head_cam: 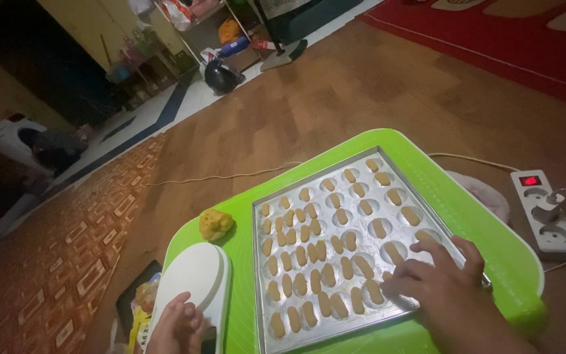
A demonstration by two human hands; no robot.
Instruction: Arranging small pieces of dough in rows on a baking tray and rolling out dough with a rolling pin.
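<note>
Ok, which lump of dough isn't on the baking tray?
The round yellow lump lying on the green table, just left of the tray and beyond the white scale. All the others are small fingers lined up inside the tray.

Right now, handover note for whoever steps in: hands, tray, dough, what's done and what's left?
Left hand: resting on the white oval scale-like device at the table's near left edge, holding nothing.
Right hand: open, fingertips on the near right corner of the metal baking tray.
Tray sits on the green low table; a yellow dough lump lies left of it.
Done: tray filled with rows of small oblong dough pieces.
Left: a few gaps under the right hand; the lump is unshaped.
</note>
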